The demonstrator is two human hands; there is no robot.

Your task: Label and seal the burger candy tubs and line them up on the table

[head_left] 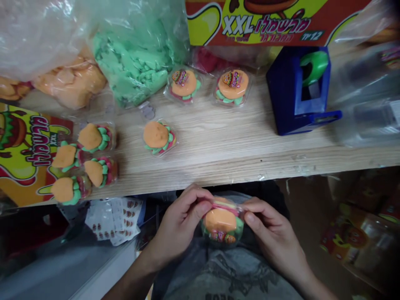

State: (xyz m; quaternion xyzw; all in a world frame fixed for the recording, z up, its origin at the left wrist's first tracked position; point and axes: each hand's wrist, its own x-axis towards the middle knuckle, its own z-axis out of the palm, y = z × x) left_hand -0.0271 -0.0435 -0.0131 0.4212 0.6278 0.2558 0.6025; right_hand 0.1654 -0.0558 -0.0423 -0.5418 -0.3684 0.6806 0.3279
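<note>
Between my two hands, above my lap and just off the table's front edge, is a clear plastic case with a marshmallow burger (pixel 221 221) inside. A printed sticker shows on its lower side. My left hand (pixel 187 216) pinches the case at its upper left corner, thumb and fingers closed on it. On the opposite side, my right hand (pixel 265 221) grips the upper right edge between thumb and fingers. On the table beyond, a burger in a clear case (pixel 159 137) sits alone. Two stickered burger cases, a left one (pixel 184 84) and a right one (pixel 233 86), lie farther back.
A blue tape dispenser (pixel 283 96) with a green core stands at right. Bags of green pieces (pixel 134 62) and orange pieces (pixel 71 81) line the back. Several burgers stand by a printed box (pixel 18 158) at left. Sticker sheets (pixel 114 221) lie below the table edge.
</note>
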